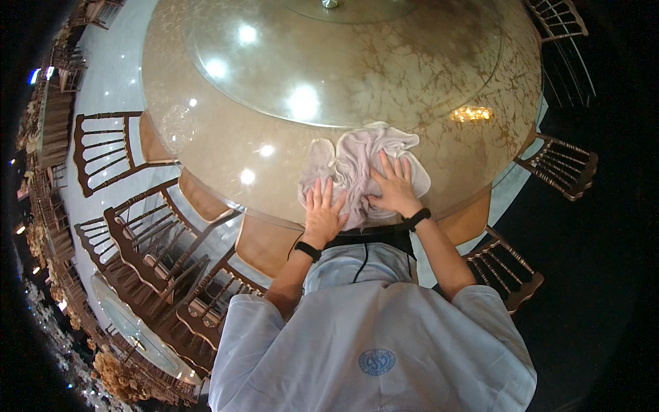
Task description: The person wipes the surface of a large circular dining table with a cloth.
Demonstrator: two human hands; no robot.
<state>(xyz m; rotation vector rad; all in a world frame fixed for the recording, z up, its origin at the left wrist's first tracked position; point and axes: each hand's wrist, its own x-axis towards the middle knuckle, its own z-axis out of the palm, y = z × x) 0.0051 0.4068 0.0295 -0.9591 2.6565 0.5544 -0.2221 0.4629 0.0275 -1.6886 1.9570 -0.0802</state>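
Note:
A crumpled pale pink cleaning cloth (360,165) with a whitish hem lies on the near edge of a round, glossy table (216,149). My left hand (323,213) rests flat on the cloth's left part, fingers spread. On its right part lies my right hand (395,188), also palm down with the fingers apart. Both hands press on the cloth rather than grasping it. Just beyond the cloth is the rim of a round glass turntable (247,77), with a metal knob (329,3) at its centre.
Wooden spindle-back chairs (105,152) stand around the table on the left, several close together. More chairs (558,165) are on the right, their tan seats (466,216) partly under the tabletop. Another round glass-topped table (139,329) stands at lower left. Ceiling lights reflect in the tabletop.

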